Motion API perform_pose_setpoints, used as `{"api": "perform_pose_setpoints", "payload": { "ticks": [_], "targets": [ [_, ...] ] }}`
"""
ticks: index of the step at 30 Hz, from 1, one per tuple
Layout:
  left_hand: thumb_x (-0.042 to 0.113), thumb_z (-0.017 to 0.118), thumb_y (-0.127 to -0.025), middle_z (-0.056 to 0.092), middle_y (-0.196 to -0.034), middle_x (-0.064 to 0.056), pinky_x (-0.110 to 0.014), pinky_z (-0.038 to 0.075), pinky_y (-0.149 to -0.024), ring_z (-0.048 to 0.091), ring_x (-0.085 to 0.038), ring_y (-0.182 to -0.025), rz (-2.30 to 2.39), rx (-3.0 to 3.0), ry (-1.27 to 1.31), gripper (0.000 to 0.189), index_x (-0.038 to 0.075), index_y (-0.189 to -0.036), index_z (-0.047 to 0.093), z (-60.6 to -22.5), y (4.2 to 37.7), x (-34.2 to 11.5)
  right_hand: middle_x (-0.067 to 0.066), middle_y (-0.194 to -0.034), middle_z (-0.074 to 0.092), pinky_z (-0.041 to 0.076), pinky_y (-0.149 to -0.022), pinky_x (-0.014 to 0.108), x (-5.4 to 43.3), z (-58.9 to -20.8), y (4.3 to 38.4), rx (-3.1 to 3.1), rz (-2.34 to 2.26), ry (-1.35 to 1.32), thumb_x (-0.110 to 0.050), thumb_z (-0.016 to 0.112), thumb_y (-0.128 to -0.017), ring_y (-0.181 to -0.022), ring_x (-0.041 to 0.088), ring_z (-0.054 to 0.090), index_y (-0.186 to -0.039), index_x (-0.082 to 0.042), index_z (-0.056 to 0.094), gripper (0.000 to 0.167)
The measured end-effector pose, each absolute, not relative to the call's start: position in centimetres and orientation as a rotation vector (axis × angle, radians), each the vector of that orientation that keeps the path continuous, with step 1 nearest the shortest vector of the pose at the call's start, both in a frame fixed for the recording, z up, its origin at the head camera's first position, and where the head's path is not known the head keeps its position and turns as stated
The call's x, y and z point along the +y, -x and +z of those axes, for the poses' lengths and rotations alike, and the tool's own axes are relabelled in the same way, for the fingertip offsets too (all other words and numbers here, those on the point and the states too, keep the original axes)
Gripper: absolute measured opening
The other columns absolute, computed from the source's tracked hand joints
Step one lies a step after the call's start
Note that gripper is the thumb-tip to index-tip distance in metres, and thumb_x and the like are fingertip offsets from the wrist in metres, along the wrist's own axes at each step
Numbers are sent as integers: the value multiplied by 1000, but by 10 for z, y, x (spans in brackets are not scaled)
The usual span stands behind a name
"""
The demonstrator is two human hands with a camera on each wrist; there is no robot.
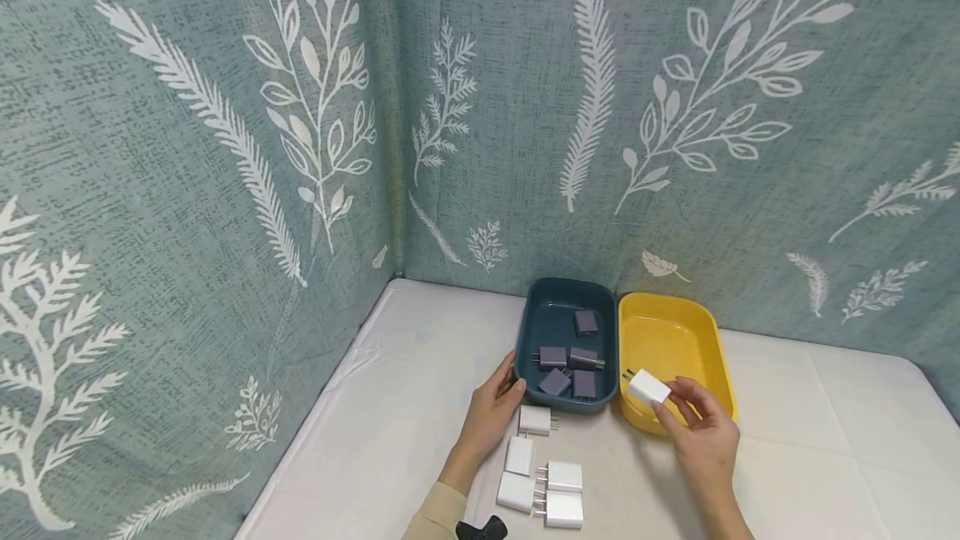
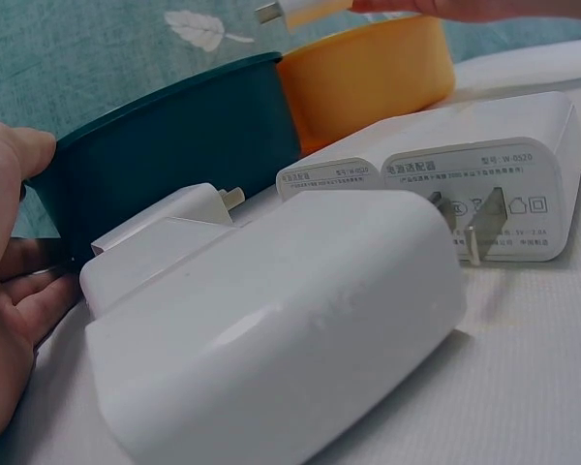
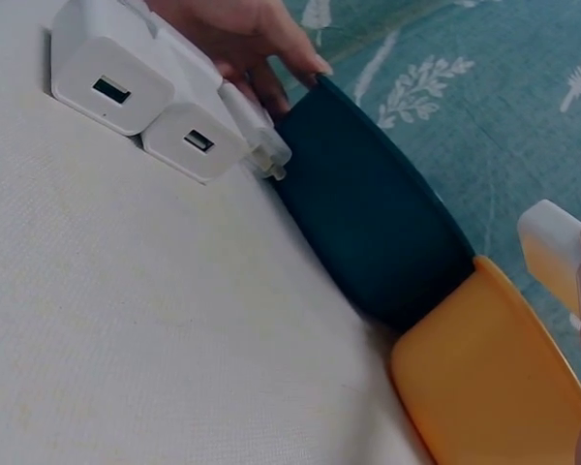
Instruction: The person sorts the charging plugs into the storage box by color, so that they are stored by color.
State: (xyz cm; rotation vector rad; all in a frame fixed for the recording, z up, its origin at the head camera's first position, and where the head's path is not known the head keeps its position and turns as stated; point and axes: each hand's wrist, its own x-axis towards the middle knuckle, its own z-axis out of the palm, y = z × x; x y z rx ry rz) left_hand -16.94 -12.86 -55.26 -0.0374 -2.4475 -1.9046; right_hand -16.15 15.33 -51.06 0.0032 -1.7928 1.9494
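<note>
My right hand (image 1: 703,433) pinches a white USB wall charger (image 1: 649,387) above the near part of the yellow bin (image 1: 723,357), its prongs pointing left. My left hand (image 1: 487,411) grips the near left corner of the dark teal bin (image 1: 617,390), with the thumb by the rim and other fingers lower against the side. Inside the teal bin lie several purple-grey chargers (image 1: 553,357). Several more white chargers (image 1: 564,476) lie on the table in front of it; one white charger (image 1: 535,420) sits close to the teal bin's front wall.
The two bins stand side by side near the back of a white-covered table (image 1: 442,315). A green leaf-patterned curtain (image 1: 495,107) hangs behind them and along the left side. A small black object (image 1: 482,528) shows at the bottom edge of the head view.
</note>
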Motion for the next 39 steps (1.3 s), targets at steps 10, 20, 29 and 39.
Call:
{"api": "perform_pose_setpoints", "payload": {
  "ticks": [10,20,29,39],
  "targets": [
    [39,54,-99,47,-150,-6,-31,42,-112,48,-20,-137,-1900,-2451,31,57,29,-152,34,-553,170,-129,-4,-96,69,56,-83,15,153,-509,164,-1890,1846,72,29,71,-64,-89,1,66,-110,19,59,49],
    [40,53,-99,45,-151,-6,-32,42,-113,47,-21,-137,-1906,-2450,30,56,31,-151,34,-553,169,-129,-6,-94,69,56,-82,15,155,-504,167,-1826,1869,71,29,70,-65,-87,1,67,-109,20,60,46],
    [40,53,-99,46,-150,-6,-33,42,-113,48,-21,-137,-1911,-2445,32,56,30,-152,34,-552,169,-128,-10,-94,67,56,-83,12,157,-502,171,-1873,1791,108,27,72,-65,-89,0,65,-110,18,61,47],
    [37,53,-100,46,-150,-7,-35,42,-112,48,-23,-137,-1904,-2437,40,55,28,-152,35,-553,169,-129,-12,-93,67,55,-83,12,158,-503,173,-1888,1748,133,24,74,-66,-88,0,65,-109,14,64,45]
  ]
}}
